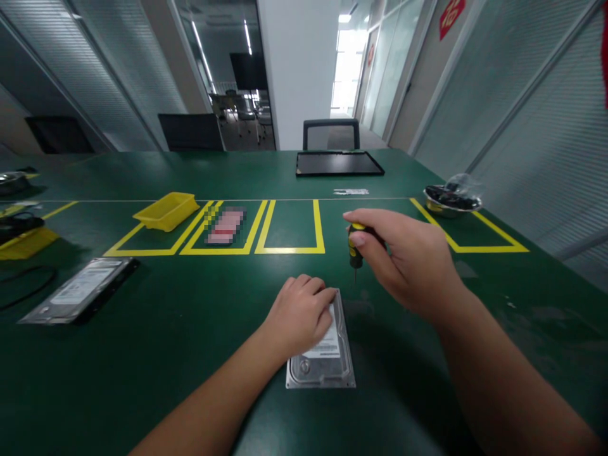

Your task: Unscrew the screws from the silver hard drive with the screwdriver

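Observation:
A silver hard drive [327, 369] with a white label lies flat on the green table in front of me. My left hand [300, 313] covers its upper left part, fingers bent over the drive and gripping it. To the right, my right hand [403, 253] is closed around a short black and yellow screwdriver [356, 256]. The screwdriver's thin tip points down, above and just right of the drive's far end, apart from it. Much of the drive's label is hidden under my left hand.
Another hard drive [83, 288] lies at the left, near a black cable [28, 285]. Yellow tape frames hold a yellow tray [168, 212], a blurred-out pink item [227, 226] and a metal bowl [451, 201] of dark parts. A black screen panel [339, 163] lies farther back.

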Action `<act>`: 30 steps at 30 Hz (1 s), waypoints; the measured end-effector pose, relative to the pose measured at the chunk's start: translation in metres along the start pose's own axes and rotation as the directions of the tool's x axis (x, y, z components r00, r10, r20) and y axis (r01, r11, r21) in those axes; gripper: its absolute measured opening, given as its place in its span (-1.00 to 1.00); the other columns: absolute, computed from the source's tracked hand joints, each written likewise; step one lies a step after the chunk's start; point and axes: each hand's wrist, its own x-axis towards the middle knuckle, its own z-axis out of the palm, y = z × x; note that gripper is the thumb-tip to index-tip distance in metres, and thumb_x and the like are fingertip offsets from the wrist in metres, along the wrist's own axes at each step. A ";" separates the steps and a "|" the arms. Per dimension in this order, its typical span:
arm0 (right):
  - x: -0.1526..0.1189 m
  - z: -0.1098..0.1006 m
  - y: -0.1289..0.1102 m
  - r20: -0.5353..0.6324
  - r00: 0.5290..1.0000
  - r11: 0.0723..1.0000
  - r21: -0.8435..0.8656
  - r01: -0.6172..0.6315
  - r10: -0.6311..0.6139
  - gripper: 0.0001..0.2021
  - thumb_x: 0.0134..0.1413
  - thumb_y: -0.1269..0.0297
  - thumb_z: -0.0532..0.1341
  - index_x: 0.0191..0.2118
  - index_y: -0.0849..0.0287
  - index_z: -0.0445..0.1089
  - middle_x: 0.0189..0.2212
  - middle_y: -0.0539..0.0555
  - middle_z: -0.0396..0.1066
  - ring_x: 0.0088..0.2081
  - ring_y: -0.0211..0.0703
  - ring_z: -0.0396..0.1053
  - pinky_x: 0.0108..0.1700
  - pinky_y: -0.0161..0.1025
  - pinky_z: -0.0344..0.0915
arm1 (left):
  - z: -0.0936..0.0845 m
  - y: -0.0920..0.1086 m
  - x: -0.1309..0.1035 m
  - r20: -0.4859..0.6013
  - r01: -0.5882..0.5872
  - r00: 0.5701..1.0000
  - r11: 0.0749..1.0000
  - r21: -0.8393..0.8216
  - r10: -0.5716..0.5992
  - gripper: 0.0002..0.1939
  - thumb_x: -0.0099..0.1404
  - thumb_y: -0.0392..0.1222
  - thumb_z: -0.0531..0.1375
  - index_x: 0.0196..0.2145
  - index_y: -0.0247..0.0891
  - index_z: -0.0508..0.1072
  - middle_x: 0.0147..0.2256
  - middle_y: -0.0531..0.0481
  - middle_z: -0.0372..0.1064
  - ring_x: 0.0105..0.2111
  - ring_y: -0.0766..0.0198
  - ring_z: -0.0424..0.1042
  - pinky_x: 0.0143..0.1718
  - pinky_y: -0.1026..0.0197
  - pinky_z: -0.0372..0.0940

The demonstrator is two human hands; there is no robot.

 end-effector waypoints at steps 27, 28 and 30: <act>-0.007 0.037 0.014 0.091 0.994 0.991 0.115 -0.066 0.056 -0.79 0.30 0.30 0.04 -0.08 0.23 0.36 -0.17 0.12 0.48 -0.14 -0.19 0.43 -0.08 -0.30 0.29 | 0.004 -0.001 0.001 -0.012 0.022 1.000 0.998 -0.058 -0.022 -0.66 0.32 -0.24 0.07 0.03 -0.17 0.42 -0.14 -0.08 0.37 -0.10 0.07 0.28 -0.10 0.04 0.20; -0.007 0.037 0.014 0.096 0.994 0.991 0.117 -0.071 0.060 -0.79 0.30 0.29 0.04 -0.08 0.23 0.36 -0.17 0.12 0.48 -0.14 -0.19 0.43 -0.08 -0.29 0.29 | 0.004 -0.001 0.001 -0.011 0.021 1.000 0.998 -0.059 -0.022 -0.66 0.32 -0.24 0.07 0.03 -0.18 0.42 -0.14 -0.08 0.37 -0.10 0.07 0.28 -0.10 0.04 0.20; -0.006 0.038 0.014 0.103 0.993 0.990 0.124 -0.074 0.061 -0.79 0.30 0.29 0.04 -0.08 0.23 0.35 -0.16 0.12 0.48 -0.13 -0.19 0.43 -0.07 -0.29 0.28 | 0.004 -0.001 0.001 -0.009 0.020 1.000 0.998 -0.060 -0.020 -0.66 0.32 -0.24 0.07 0.02 -0.18 0.43 -0.14 -0.08 0.37 -0.10 0.07 0.28 -0.10 0.03 0.20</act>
